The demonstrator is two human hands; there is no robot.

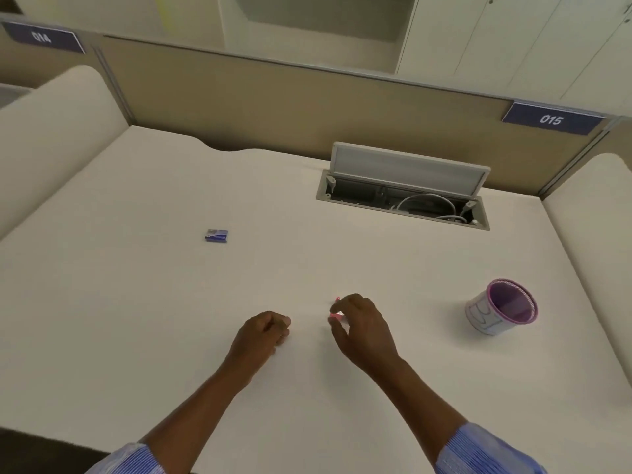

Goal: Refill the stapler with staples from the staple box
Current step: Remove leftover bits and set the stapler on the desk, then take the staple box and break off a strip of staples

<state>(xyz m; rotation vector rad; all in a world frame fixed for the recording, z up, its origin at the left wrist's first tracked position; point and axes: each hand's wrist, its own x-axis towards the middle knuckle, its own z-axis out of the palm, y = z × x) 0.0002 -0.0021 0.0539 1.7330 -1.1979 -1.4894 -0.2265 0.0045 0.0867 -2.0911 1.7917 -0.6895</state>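
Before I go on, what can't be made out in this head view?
- Stapler: only pink slivers show; the right hand covers the rest, open or shut unknown.
- Left hand: curled, contents hidden by its fingers.
- Staple box: too small to read, or to tell whether opened.

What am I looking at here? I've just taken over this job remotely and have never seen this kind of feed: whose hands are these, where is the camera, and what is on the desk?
There is no machine: a person works with bare hands, and the single picture comes from a wide-angle camera on their head, looking forward and down.

The right hand pinches a small pink thing, probably the stapler, though it is mostly hidden. The left hand is curled into a loose fist on the white desk; whether it holds anything cannot be seen.

Farther off to the left lies a small blue staple box, untouched. To the right stands a purple-rimmed pen cup. At the back, a cable hatch in the desk stands open with white cables inside.
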